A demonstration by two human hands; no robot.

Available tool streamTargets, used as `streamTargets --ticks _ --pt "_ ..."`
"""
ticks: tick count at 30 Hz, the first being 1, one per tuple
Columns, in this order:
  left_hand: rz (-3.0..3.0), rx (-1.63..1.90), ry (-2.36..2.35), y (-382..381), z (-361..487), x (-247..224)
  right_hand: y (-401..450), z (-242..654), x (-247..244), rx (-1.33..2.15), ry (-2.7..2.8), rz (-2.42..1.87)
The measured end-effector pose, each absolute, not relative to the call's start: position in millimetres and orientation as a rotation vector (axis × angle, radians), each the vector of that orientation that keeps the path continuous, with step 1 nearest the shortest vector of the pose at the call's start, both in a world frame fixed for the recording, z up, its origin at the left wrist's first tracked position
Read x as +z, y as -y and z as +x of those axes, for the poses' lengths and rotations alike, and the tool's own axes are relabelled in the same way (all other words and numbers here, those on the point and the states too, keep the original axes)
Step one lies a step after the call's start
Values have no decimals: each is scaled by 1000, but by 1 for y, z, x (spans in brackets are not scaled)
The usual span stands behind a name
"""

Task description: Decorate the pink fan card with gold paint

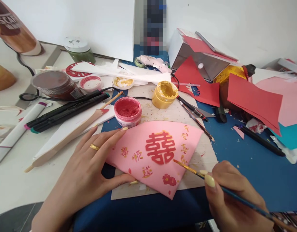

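A pink fan-shaped paper (pixel 136 141) lies tilted on a pale board, bearing a large red character edged partly in gold, smaller gold and red characters and a red flower. My left hand (pixel 97 161), with a gold ring, rests with fingers apart across the paper's left side, thumb on its lower edge. My right hand (pixel 232 193) pinches a thin blue-handled paintbrush (pixel 191 169), its tip at the lower right of the large red character. Just above the paper stand an open jar of red paint (pixel 127 111) and an open jar of yellow paint (pixel 164 94).
Black markers (pixel 68 111), a wooden stick (pixel 68 141) and a dark paint jar (pixel 56 84) lie at left. A pink glue gun (pixel 154 62) lies at the back, its cord crossing the table. Red paper sheets (pixel 254 100), a white box (pixel 199 58) and a black pen (pixel 263 140) are at right.
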State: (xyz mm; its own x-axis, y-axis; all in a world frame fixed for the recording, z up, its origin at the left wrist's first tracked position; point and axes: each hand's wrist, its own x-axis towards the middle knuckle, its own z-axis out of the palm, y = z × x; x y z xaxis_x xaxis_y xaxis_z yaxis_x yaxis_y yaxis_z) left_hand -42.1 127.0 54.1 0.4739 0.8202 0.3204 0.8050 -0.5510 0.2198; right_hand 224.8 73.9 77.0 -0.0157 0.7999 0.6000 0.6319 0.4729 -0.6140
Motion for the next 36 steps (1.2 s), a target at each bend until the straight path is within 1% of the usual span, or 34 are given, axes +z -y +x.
streamTargets --ticks 4,16,19,26,36 --pt "2661 611 -1466 -127 -42 54 -69 204 65 144 1592 -1258" --pt "2704 670 -1457 -128 -41 52 -72 202 63 -3 1833 -1245" --pt "2696 675 -1453 -128 -41 51 -74 201 64 -15 1885 -1226" --pt "2686 668 -1447 -127 -42 51 -75 194 60 -13 1758 -1182" --pt "2672 663 -1462 -127 -41 52 -76 197 66 -28 1841 -1227"
